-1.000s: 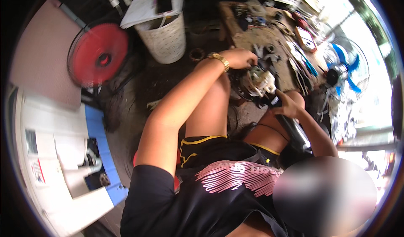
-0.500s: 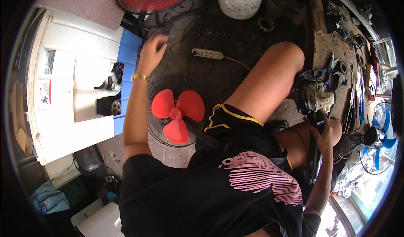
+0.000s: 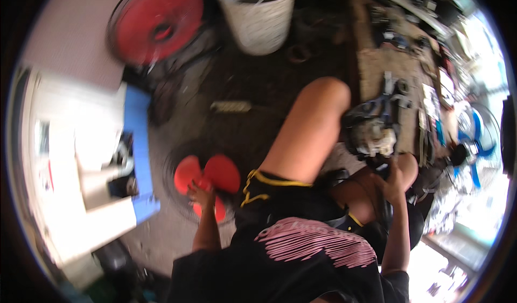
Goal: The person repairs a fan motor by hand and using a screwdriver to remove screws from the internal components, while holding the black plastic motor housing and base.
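Observation:
Down at the left, my left hand (image 3: 202,195) reaches over a red three-bladed fan blade (image 3: 223,173) near its hub. Its fingers look spread, though blur hides whether they grip the hub or only touch it. The blade sits on a dark round wire fan guard (image 3: 177,203) on the floor. On the right, my right hand (image 3: 392,183) is closed round the dark neck below a fan motor (image 3: 374,139), whose pale housing and dark rim face up. The motor rests by the bench edge, over my right leg.
A cluttered wooden bench (image 3: 371,63) stands at the right, with scissors (image 3: 387,82) and other tools. A blue-bladed fan (image 3: 476,128) is beyond it. A power strip (image 3: 231,106), a white bucket (image 3: 258,26) and a red fan (image 3: 159,23) lie farther off. A white-and-blue cabinet (image 3: 137,120) is at left.
My left hand has come down from above the fan guard onto the red blade. My right hand keeps its hold at the motor. The whole view has shifted and blurred.

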Action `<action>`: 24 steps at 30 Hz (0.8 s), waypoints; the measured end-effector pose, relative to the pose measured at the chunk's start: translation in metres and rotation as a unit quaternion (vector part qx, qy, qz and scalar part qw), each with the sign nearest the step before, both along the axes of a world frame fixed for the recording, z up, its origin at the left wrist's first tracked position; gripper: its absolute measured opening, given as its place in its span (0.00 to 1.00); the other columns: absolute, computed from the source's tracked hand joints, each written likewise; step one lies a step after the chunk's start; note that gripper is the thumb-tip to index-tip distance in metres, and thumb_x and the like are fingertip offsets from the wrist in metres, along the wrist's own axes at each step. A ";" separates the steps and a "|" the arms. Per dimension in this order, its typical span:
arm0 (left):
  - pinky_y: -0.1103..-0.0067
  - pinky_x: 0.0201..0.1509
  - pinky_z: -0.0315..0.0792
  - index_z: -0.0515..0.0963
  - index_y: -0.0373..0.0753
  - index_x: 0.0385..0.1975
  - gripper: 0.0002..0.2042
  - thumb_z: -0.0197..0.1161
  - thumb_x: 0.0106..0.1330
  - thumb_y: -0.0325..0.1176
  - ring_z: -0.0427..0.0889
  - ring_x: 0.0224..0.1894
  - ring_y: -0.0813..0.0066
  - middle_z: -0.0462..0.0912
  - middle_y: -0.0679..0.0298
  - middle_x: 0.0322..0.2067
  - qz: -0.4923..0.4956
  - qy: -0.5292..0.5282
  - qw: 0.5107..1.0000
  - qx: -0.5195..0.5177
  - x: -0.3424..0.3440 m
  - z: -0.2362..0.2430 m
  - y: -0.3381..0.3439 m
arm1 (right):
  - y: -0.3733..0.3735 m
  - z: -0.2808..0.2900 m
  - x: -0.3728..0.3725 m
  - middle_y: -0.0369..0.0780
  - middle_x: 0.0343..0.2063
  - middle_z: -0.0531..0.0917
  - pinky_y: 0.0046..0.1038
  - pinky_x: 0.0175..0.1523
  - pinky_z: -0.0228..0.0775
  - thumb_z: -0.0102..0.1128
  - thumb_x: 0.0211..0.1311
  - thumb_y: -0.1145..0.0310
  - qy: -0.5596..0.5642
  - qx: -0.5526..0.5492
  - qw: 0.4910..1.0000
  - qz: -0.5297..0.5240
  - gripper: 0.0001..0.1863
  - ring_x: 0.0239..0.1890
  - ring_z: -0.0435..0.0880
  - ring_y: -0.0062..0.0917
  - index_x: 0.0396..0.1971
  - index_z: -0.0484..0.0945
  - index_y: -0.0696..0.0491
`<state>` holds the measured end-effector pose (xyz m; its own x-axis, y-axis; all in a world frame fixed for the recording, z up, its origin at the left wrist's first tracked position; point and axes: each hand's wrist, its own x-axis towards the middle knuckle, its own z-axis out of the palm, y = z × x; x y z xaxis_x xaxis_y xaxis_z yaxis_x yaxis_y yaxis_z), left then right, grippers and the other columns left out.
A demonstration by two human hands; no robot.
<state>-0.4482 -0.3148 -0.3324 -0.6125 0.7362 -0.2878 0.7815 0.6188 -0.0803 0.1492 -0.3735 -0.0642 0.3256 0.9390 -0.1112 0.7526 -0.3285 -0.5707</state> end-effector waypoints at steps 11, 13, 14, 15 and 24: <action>0.45 0.67 0.48 0.73 0.48 0.56 0.26 0.66 0.53 0.38 0.56 0.68 0.49 0.62 0.56 0.65 -0.444 0.009 0.895 -0.036 0.050 -0.005 0.150 | 0.010 0.044 -0.007 0.54 0.49 0.77 0.44 0.58 0.64 0.65 0.50 0.42 -0.017 -0.108 0.994 0.029 0.46 0.54 0.75 0.48 0.63 0.60 0.54; 0.46 0.66 0.51 0.76 0.48 0.51 0.21 0.65 0.55 0.38 0.60 0.66 0.49 0.66 0.57 0.62 -0.462 0.002 0.886 -0.030 0.062 0.002 0.163 | 0.006 0.041 -0.009 0.53 0.52 0.76 0.45 0.59 0.63 0.64 0.51 0.41 0.002 -0.103 0.994 0.027 0.45 0.55 0.74 0.47 0.63 0.60 0.53; 0.48 0.65 0.54 0.79 0.48 0.47 0.17 0.63 0.57 0.38 0.64 0.63 0.50 0.70 0.58 0.58 -0.462 0.004 0.886 -0.033 0.064 0.010 0.169 | 0.002 0.041 -0.009 0.53 0.52 0.76 0.45 0.59 0.63 0.64 0.51 0.41 0.002 -0.101 0.995 0.011 0.45 0.55 0.74 0.47 0.63 0.60 0.53; 0.48 0.65 0.54 0.79 0.48 0.47 0.17 0.63 0.57 0.38 0.64 0.63 0.50 0.70 0.58 0.58 -0.467 0.005 0.884 -0.031 0.060 0.014 0.178 | 0.001 0.040 -0.010 0.53 0.52 0.76 0.44 0.60 0.63 0.63 0.52 0.41 0.003 -0.098 0.995 0.016 0.45 0.55 0.74 0.47 0.63 0.59 0.54; 0.58 0.53 0.67 0.79 0.45 0.38 0.11 0.62 0.53 0.32 0.72 0.51 0.56 0.72 0.61 0.47 -0.570 0.029 0.813 0.119 0.090 0.043 0.247 | 0.024 0.083 0.035 0.50 0.49 0.79 0.35 0.50 0.73 0.67 0.52 0.48 0.048 -0.266 0.949 0.159 0.43 0.47 0.81 0.42 0.62 0.62 0.57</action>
<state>-0.3579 -0.0680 -0.2891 0.4986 0.8655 -0.0485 0.8571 -0.5006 -0.1221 0.1842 -0.3495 0.0183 -0.0009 0.7907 -0.6123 0.8155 -0.3538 -0.4580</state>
